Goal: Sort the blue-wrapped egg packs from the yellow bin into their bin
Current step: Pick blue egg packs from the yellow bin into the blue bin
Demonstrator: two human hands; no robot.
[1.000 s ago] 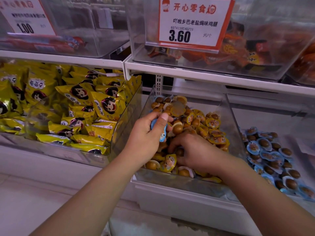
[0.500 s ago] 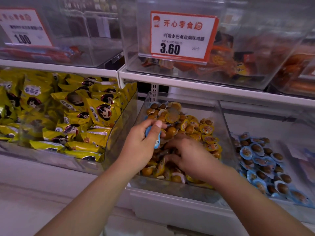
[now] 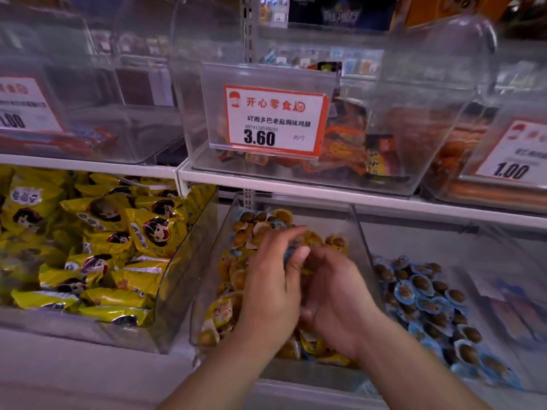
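A clear bin (image 3: 359, 232) in the middle of the lower shelf holds a heap of yellow-wrapped egg packs (image 3: 242, 241). My left hand (image 3: 272, 282) hovers over the heap and pinches a blue-wrapped egg pack (image 3: 288, 254) between thumb and fingers; only a sliver of blue shows. My right hand (image 3: 334, 297) lies right beside it, fingers curled down into the pile, and what they touch is hidden. To the right, a second clear bin (image 3: 503, 261) holds several blue-wrapped egg packs (image 3: 426, 300).
A bin of yellow snack bags (image 3: 103, 247) stands at the left. The white shelf edge (image 3: 296, 182) above carries clear bins with orange packets and a 3.60 price tag (image 3: 275, 119). More price tags sit at far left and far right.
The view has tilted up and the hands have come together over the yellow bin. My left hand still holds the blue pack, now pressed against my right hand.
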